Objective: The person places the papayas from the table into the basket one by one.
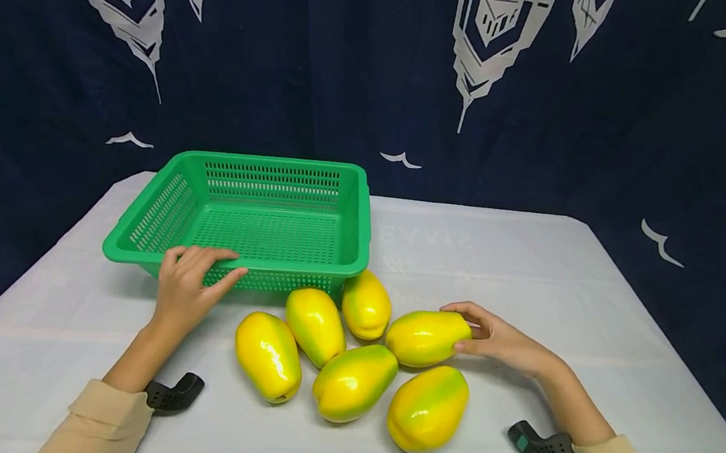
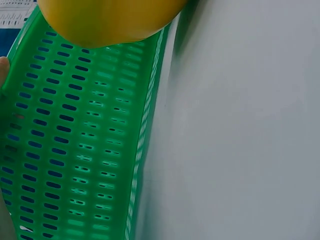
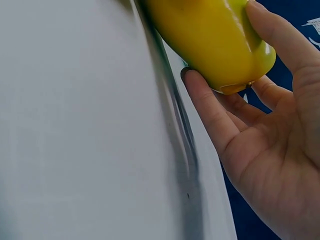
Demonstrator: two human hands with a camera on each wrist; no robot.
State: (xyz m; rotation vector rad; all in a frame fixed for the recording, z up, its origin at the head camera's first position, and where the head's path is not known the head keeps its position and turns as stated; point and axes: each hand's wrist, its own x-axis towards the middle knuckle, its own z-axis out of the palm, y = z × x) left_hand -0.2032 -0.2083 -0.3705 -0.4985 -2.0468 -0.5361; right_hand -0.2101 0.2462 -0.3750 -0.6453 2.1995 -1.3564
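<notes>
Wrist views look dim, perhaps slightly soft.

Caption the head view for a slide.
Left hand on a green basket rim, right hand gripping one of six yellow-green fruits, dark blue cloth behind.

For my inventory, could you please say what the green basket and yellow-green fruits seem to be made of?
The green basket: probably moulded plastic with slight sheen, given its uniform colour and regular slots.
The yellow-green fruits: smooth, glossy skin with sharp highlights, possibly plastic imitations; real fruit remains possible.
</notes>
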